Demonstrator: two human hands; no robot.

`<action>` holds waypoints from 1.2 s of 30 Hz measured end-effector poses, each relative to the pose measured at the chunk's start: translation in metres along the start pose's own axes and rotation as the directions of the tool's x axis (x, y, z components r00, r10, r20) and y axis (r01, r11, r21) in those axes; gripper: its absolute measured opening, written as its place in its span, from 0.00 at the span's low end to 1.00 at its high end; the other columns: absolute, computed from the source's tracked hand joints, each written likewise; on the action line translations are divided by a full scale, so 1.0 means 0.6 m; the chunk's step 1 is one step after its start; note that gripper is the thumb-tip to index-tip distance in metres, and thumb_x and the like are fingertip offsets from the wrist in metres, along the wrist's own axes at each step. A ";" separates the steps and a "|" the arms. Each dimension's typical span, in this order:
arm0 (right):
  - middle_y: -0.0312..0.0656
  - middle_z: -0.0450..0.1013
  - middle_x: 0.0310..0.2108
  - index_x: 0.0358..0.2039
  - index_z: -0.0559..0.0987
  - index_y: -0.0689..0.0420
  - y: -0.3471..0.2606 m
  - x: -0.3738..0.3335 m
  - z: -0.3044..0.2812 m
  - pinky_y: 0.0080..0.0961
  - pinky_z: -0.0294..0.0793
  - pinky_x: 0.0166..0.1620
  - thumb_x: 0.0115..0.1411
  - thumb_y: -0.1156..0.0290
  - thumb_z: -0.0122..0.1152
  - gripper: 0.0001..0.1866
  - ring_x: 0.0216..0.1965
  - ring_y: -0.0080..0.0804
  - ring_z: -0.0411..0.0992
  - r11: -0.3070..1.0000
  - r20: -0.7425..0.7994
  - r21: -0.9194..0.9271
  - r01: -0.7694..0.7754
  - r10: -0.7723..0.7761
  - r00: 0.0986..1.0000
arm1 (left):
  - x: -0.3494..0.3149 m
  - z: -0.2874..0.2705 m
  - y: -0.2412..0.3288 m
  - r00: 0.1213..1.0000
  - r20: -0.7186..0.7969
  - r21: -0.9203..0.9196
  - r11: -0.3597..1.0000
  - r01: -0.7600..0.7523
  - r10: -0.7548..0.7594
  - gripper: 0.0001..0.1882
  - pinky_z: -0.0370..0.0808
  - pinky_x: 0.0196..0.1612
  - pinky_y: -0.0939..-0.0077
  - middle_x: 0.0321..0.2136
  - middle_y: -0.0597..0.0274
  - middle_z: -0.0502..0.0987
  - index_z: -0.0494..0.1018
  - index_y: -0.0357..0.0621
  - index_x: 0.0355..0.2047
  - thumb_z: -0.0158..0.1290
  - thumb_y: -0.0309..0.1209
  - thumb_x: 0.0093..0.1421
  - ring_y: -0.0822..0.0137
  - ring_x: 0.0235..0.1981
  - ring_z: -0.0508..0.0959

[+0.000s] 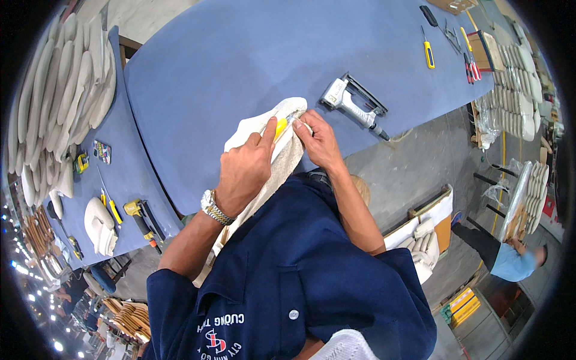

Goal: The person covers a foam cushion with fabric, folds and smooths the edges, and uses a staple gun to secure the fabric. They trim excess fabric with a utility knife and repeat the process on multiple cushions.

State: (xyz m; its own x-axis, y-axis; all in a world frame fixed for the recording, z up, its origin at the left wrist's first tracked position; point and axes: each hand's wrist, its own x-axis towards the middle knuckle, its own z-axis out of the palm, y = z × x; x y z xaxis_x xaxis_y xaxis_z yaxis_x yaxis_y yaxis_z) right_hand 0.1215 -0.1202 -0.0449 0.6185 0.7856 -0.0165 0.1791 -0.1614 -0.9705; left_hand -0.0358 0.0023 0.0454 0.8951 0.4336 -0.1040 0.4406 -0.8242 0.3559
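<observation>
I'm looking down on the blue desk [240, 60], where the pad [249, 127] lies across the near edge, its long axis slanting from lower left to upper right. It sits between the hands, the right hand [321, 141] nearer its upper tip, pinching the rim. From the left, the left hand [245, 168] curls around a yellow tool [280, 128] angled along it. The pad looks cream, curved, with a rough-woven flank.
</observation>
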 end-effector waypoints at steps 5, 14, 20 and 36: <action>0.43 0.68 0.30 0.33 0.78 0.63 0.007 0.007 -0.008 0.32 0.68 0.37 0.70 0.65 0.60 0.14 0.32 0.36 0.68 1.000 0.014 0.014 -0.001 0.001 1.000 | 0.014 -0.008 0.008 0.997 -0.012 0.051 0.996 -0.075 0.075 0.29 0.79 0.22 0.59 0.28 0.56 0.79 0.68 0.41 0.67 0.51 0.27 0.63 0.55 0.20 0.82; 0.36 0.66 0.31 0.32 0.76 0.63 0.010 -0.014 -0.003 0.26 0.67 0.42 0.72 0.65 0.59 0.14 0.36 0.26 0.66 0.995 0.070 0.045 -0.085 0.082 0.994 | 0.003 -0.023 0.003 0.975 0.218 0.076 0.996 -0.052 0.034 0.27 0.80 0.26 0.55 0.33 0.49 0.82 0.62 0.45 0.70 0.45 0.33 0.71 0.49 0.26 0.84; 0.38 0.67 0.32 0.33 0.76 0.62 0.022 -0.029 -0.011 0.28 0.68 0.41 0.72 0.64 0.59 0.14 0.35 0.28 0.67 0.997 0.067 0.074 -0.038 0.033 0.997 | -0.005 -0.034 0.007 0.953 0.302 -0.056 0.998 0.031 -0.013 0.29 0.81 0.36 0.46 0.39 0.43 0.83 0.60 0.45 0.70 0.48 0.37 0.71 0.42 0.34 0.85; 0.37 0.66 0.33 0.34 0.75 0.61 0.047 -0.057 -0.023 0.25 0.65 0.42 0.73 0.65 0.56 0.13 0.36 0.25 0.63 0.984 0.110 0.162 -0.070 0.052 0.993 | -0.051 0.020 0.013 0.989 0.120 -0.317 0.940 0.123 -0.089 0.30 0.79 0.46 0.51 0.47 0.40 0.82 0.65 0.46 0.69 0.54 0.34 0.68 0.41 0.44 0.82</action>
State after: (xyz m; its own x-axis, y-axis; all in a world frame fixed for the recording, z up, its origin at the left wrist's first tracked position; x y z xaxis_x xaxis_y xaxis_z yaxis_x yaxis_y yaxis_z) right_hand 0.1162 -0.1600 -0.0682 0.5391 0.8370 -0.0937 0.0091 -0.1170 -0.9931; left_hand -0.0591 -0.0216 0.0402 0.8541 0.4582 -0.2459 0.5026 -0.6059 0.6166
